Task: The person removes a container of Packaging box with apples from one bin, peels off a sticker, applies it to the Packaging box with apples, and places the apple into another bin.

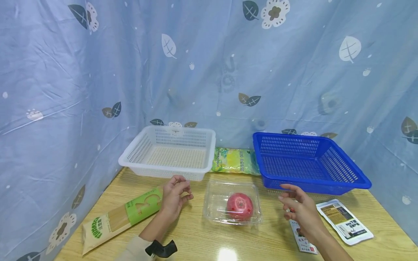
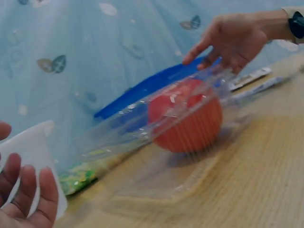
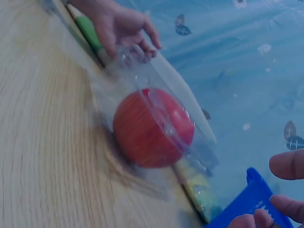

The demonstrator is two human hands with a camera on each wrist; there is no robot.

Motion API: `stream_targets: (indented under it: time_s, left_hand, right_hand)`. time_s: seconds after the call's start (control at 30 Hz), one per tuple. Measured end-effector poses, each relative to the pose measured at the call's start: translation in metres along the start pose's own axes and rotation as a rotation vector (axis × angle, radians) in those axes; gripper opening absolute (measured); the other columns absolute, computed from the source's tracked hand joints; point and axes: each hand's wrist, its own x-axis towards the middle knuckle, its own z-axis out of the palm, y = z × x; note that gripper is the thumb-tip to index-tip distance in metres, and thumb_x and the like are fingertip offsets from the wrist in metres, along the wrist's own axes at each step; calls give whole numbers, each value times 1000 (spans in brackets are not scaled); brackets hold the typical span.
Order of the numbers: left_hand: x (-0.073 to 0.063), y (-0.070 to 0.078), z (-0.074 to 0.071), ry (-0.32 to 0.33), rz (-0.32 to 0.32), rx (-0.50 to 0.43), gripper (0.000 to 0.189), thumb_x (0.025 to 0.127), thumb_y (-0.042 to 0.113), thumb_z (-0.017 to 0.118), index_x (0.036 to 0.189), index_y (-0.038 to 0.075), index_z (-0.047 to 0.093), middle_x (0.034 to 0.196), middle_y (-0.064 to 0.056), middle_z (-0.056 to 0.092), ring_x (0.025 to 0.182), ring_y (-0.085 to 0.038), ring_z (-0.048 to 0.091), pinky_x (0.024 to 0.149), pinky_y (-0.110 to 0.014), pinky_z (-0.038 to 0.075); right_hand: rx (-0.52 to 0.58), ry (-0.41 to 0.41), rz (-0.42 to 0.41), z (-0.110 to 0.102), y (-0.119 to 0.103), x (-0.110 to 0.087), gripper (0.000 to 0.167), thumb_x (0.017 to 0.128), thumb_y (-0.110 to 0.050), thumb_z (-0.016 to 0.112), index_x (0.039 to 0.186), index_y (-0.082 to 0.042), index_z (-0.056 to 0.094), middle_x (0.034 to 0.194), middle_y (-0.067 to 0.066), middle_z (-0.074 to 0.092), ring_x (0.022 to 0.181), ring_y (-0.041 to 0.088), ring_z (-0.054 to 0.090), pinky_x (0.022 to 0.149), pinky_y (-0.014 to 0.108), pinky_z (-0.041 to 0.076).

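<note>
A clear plastic box (image 1: 213, 201) sits at mid-table between the hands, with a red apple (image 1: 240, 206) inside toward its right. To its left, my left hand (image 1: 174, 195) has loosely bent fingers, nothing in them, and overlaps the end of a long pack of dry noodles (image 1: 121, 217). On the other side my right hand (image 1: 302, 210) hovers with parted fingers, also holding nothing. Partly hidden beneath it lies a small white printed packet (image 1: 305, 241). Fingers of the left hand (image 2: 26, 194) show at the lower left of the left wrist view.
A white basket (image 1: 169, 170) stands at the back left and a blue basket (image 1: 313, 186) at the back right. Between them lies a yellow-green bag (image 1: 235, 160). A white pouch with a dark label (image 1: 344, 221) lies right of the right hand. A blue curtain (image 1: 209, 72) hangs behind.
</note>
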Motion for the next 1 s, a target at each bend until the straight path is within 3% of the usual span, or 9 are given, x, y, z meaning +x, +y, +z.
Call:
stream_targets:
  time_s: [0.17,0.33,0.57,0.77,1.0]
  left_hand:
    - [-2,-8,2,-91,-64,76,17,94,11,67,101,4,53,85,-7,59,74,-17,60,61,-32,59]
    - [-2,-16,1,-153,-131,115,22,95,18,70,103,3,57,89,-7,61,76,-19,60,65,-33,61]
    - [-2,-26,5,-216,-177,156,27,95,22,70,108,2,57,89,-7,62,74,-18,61,62,-33,59]
    - [-5,-32,11,-244,-190,187,36,95,20,70,118,-3,54,88,-4,63,73,-15,61,61,-31,57]
    - [-4,-33,11,-269,-190,205,47,92,15,72,126,-8,50,89,-1,62,74,-13,59,60,-27,56]
  right_hand:
    - [-40,40,-14,-7,8,2,36,97,-14,68,130,-8,54,105,2,52,73,10,54,54,26,53]
    - [-167,70,9,-12,16,5,45,97,-13,67,136,0,49,106,3,54,76,12,56,55,27,54]
    - [-329,95,35,-20,28,10,54,95,-18,71,140,-1,47,118,15,53,78,18,57,57,30,54]
    - [-461,89,-36,-28,40,11,47,95,-16,71,136,-1,52,120,18,55,80,18,58,58,30,56]
    - [-599,157,-136,-35,47,13,46,88,-13,77,128,-2,60,112,16,63,76,11,59,54,27,52]
